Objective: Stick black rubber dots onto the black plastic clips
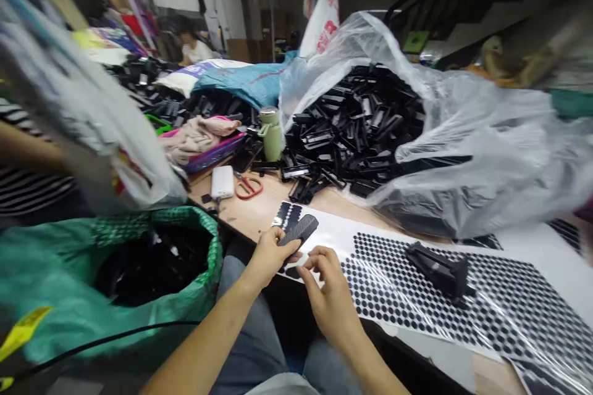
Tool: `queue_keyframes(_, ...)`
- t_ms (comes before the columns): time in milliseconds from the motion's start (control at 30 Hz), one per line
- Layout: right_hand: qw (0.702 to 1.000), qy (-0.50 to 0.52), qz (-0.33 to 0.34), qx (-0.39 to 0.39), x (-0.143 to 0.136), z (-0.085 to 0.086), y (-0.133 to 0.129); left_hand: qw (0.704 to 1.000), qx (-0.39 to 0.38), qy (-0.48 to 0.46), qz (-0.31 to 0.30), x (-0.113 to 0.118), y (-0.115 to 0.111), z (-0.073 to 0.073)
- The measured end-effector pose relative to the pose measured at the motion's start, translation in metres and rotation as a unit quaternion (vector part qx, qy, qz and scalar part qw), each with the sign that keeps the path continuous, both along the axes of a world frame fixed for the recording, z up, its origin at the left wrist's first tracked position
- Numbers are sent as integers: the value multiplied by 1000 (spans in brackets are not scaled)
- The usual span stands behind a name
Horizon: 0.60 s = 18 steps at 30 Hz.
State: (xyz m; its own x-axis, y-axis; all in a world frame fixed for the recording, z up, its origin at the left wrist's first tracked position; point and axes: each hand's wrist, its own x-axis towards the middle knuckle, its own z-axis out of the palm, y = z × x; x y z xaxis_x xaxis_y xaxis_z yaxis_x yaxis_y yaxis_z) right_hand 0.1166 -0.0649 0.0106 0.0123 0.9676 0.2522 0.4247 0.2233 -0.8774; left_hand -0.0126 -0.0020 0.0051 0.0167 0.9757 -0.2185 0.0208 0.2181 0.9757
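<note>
My left hand [271,256] is closed around a long black plastic piece [302,229] with a carbon-fibre pattern and a rounded far end. Close beside it, my right hand [327,281] has its fingers curled towards the thumb. A small dark oval [293,272] shows by the right thumb tip; whether it is pinched or lies on the sheet below, I cannot tell. Beneath my hands is a white sheet [336,231] with dark stickers at its far left end. To the right, a sheet of black round dots [389,278] carries a black plastic bracket-like part [440,271].
A clear plastic bag [445,99] spills black plastic parts [352,117] onto the table. Left of these stand a green bottle [270,136], red-handled scissors [250,188] and a white box-shaped device [223,182]. A green sack [204,228] with black parts stands at left, near another person's arm [32,148].
</note>
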Motion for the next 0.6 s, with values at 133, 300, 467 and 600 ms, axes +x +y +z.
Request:
queue_keyframes(133,999,29,27,-25,-1,1,-9,917,98,344,178,-82,-28,32)
queue_keyframes(300,995,72,34,-58,-1,-3,-6,795,187,527,234,-117,-24,43)
queue_keyframes(467,995,72,-3,-69,9,-7,-10,914,163,371,37,-11,68,4)
queue_keyframes(600,992,65,-51,-98,33,-13,-16,936,145,321,22,52,128,-18)
